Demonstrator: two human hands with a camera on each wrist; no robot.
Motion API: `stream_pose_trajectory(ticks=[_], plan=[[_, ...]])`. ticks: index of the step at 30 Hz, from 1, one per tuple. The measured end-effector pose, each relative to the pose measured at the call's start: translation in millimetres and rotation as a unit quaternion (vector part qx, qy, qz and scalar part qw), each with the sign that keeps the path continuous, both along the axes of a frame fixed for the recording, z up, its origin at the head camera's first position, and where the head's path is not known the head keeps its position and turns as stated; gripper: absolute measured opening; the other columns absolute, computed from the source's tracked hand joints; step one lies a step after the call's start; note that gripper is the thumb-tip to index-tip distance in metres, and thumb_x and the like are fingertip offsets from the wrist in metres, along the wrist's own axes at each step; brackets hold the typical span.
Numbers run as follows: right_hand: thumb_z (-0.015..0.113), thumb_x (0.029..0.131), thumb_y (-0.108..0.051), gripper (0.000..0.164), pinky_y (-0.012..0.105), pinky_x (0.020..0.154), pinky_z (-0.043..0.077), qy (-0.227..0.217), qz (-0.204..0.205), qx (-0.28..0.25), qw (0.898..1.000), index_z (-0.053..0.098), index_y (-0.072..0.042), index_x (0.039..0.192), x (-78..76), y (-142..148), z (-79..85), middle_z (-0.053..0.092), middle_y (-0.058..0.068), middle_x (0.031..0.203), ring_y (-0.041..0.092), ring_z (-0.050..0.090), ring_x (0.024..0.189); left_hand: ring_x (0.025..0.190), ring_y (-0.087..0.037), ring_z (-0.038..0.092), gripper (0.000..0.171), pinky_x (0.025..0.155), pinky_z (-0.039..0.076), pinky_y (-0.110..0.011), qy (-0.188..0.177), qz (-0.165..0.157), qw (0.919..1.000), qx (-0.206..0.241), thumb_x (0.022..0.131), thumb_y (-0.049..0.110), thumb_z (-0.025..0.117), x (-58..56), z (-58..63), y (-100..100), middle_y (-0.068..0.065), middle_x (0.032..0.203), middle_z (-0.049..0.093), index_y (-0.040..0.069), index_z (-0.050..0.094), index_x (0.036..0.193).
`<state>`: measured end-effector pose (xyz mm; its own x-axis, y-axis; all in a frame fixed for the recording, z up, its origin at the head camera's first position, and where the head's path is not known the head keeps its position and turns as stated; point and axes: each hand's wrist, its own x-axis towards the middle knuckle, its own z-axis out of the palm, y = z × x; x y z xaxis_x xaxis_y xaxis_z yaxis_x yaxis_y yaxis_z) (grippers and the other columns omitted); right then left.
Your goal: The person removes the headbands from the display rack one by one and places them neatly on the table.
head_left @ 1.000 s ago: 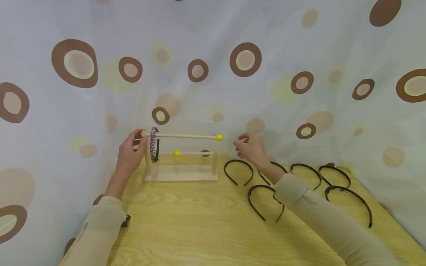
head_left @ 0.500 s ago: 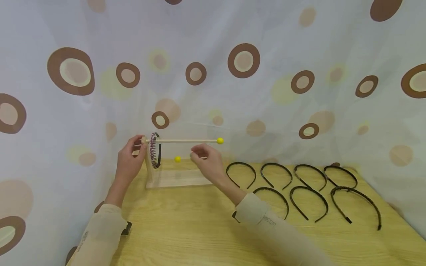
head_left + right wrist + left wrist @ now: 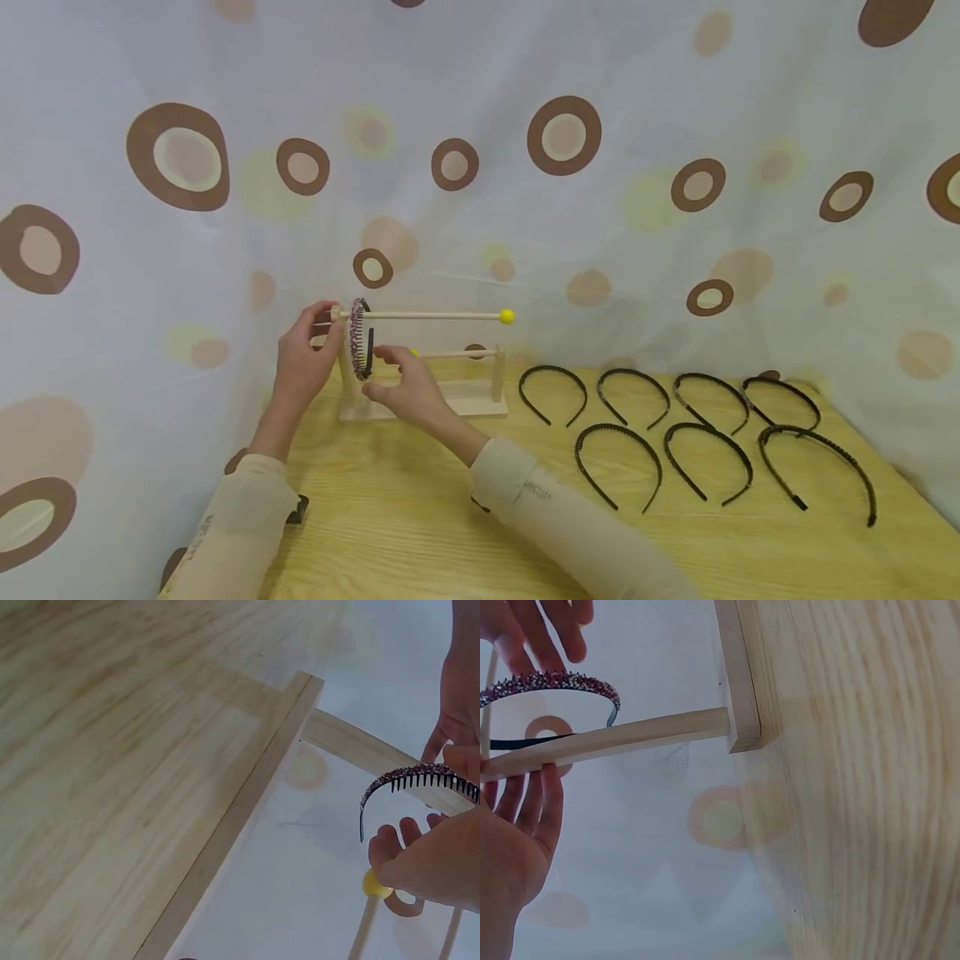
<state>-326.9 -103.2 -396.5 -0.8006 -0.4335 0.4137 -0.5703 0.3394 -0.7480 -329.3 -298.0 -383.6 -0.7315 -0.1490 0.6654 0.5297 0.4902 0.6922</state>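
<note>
A wooden rack [image 3: 480, 408] with two horizontal rods stands at the back of the table, and its upper rod ends in a yellow ball [image 3: 507, 317]. Near the left end of that rod hangs a glittery, toothed headband [image 3: 357, 342]. My left hand [image 3: 306, 350] grips the top of the rack's left post [image 3: 630, 736], fingers behind it. Just right of the headband is my right hand [image 3: 408, 387], thumb and fingers spread and holding nothing. In the right wrist view, the fingers [image 3: 409, 859] of that hand are below the headband's teeth. The lower rod's yellow ball is mostly hidden behind my right hand.
Several dark headbands lie in two rows on the right of the wooden table, among them one headband [image 3: 618, 467] in the front row and another [image 3: 552, 371] in the back row. A patterned curtain [image 3: 480, 225] hangs behind.
My right hand has moved left from beyond the rack's right end to beside the hanging headband. My left hand keeps its grip on the post.
</note>
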Motion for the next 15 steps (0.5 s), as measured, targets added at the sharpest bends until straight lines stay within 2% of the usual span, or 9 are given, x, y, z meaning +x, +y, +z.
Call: stream_pose_trajectory(ticks=[3, 6, 11, 15], plan=[[0.078, 0.092, -0.016, 0.053, 0.039, 0.107, 0.046, 0.018, 0.016, 0.032, 0.999, 0.059, -0.004, 0.140, -1.0, -1.5, -5.2, 0.059, 0.007, 0.140, 0.020, 0.052, 0.131, 0.108, -0.032, 0.065, 0.040, 0.075, 0.053, -0.016, 0.000, 0.002, 1.0000, 0.001, 0.104, 0.025, 0.059, 0.6, -0.6, 1.8, -0.015, 0.124, 0.066, 0.007, 0.058, 0.139], [0.077, 0.094, -0.015, 0.048, 0.038, 0.104, 0.049, 0.029, 0.032, 0.035, 0.998, 0.061, -0.002, 0.137, -1.3, -2.7, -8.1, 0.061, 0.009, 0.138, 0.019, 0.054, 0.129, 0.108, -0.031, 0.065, 0.040, 0.076, 0.054, -0.019, -0.002, 0.003, 1.0000, 0.001, 0.104, 0.025, 0.059, 1.5, 0.2, 2.4, -0.014, 0.125, 0.066, 0.008, 0.058, 0.139], [0.076, 0.093, -0.013, 0.027, 0.031, 0.091, 0.054, 0.041, 0.030, 0.009, 0.999, 0.072, -0.004, 0.118, 5.3, -0.9, -9.9, 0.070, 0.002, 0.116, 0.016, 0.063, 0.110, 0.107, -0.030, 0.065, 0.039, 0.075, 0.055, -0.021, 0.001, 0.001, 1.0000, 0.001, 0.104, 0.027, 0.060, 0.5, -0.7, 2.5, -0.014, 0.124, 0.066, 0.008, 0.058, 0.138], [0.075, 0.095, -0.011, 0.016, 0.024, 0.082, 0.053, 0.053, 0.038, -0.021, 0.998, 0.074, -0.006, 0.109, 13.0, 2.1, -5.7, 0.071, -0.003, 0.101, 0.011, 0.064, 0.096, 0.108, -0.032, 0.065, 0.039, 0.076, 0.055, -0.023, 0.004, 0.003, 1.0000, -0.002, 0.104, 0.026, 0.059, 0.5, 0.7, 1.5, -0.015, 0.124, 0.066, 0.007, 0.058, 0.139]])
